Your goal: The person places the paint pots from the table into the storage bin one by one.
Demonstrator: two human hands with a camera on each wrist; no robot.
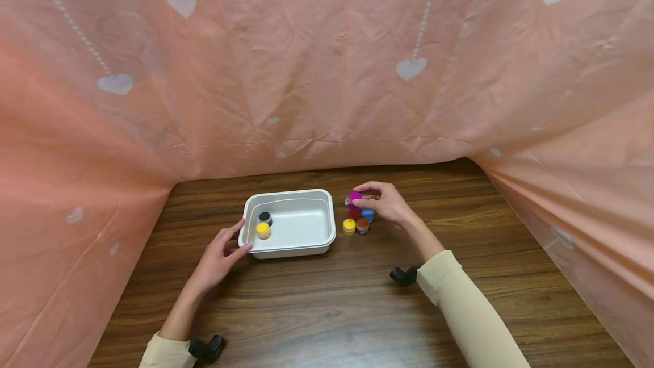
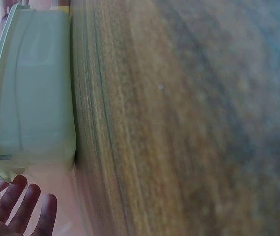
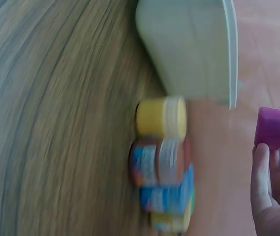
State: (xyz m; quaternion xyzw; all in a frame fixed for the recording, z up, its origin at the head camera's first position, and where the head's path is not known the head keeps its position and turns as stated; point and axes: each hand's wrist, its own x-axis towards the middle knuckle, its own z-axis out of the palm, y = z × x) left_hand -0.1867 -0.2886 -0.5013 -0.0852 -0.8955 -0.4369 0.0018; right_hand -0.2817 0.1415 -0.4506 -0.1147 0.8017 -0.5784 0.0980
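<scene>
A white plastic tray lies on the table, with a black-topped paint pot and a yellow-topped paint pot in its left end. My left hand touches the tray's left rim and front corner, fingers spread and loosely extended. My right hand pinches a magenta paint pot between thumb and fingers, above the group right of the tray. In that group stand a yellow pot, a brown pot, a red pot and a blue pot. Others are partly hidden behind them.
The dark wood table extends in front of the tray and to both sides. A pink curtain with white hearts hangs around the back and sides. Black wrist mounts show at the left cuff and right cuff.
</scene>
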